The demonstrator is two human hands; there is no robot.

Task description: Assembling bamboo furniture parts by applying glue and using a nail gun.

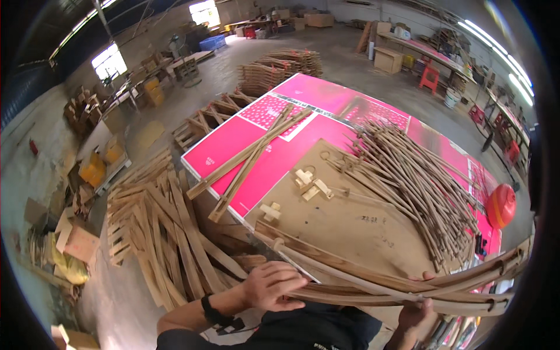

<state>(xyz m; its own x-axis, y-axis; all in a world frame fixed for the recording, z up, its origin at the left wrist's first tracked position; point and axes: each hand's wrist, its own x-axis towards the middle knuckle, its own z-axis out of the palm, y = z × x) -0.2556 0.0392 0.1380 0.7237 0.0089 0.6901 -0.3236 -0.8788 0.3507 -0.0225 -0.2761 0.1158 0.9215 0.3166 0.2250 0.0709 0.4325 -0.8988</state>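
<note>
Long curved wooden slats (350, 294) lie across the near edge of the table, running off to the right. A pale thin strip (344, 269) with a knob at its left end crosses over them. My right hand (415, 315) is closed on the slats where the strip ends, thumb in front and fingertips behind. My left hand (275, 286) is beside the slats' left part, its fingers stretched out and slightly bent, with nothing visible in it. On brown cardboard (373, 233) beyond lie small pale wooden blocks (315, 189) and a cross-shaped wooden piece (270, 211).
A large heap of thin brown sticks (417, 186) covers the table's right side. Two long slats (251, 157) cross on the pink sheet (221, 146). Many loose slats (169, 233) are piled left of the table. A red rounded object (500, 206) sits at the right edge.
</note>
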